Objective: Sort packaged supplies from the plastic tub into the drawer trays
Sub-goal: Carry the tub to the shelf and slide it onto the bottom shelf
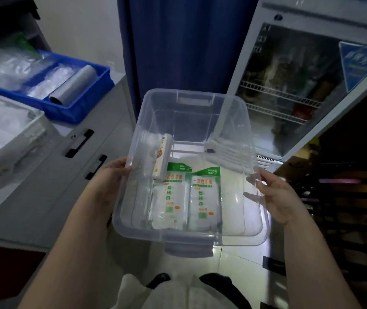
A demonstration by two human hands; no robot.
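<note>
I hold a clear plastic tub [184,97] in front of me above the floor. My left hand [111,177] grips its left rim and my right hand [278,195] grips its right rim. Two flat white packets with green tops [171,197] [205,199] lie side by side on the tub's bottom. A small boxed roll [161,155] leans against the left wall. A clear bag of white items [225,141] leans against the right wall. At the left, a blue tray [84,101] holds clear packets and a grey roll.
A grey cabinet [51,175] with black handles stands at the left, a white tray [21,130] of packets on it. A glass-door fridge [289,85] is at the right, dark shelving beside it. A blue curtain [178,41] hangs behind.
</note>
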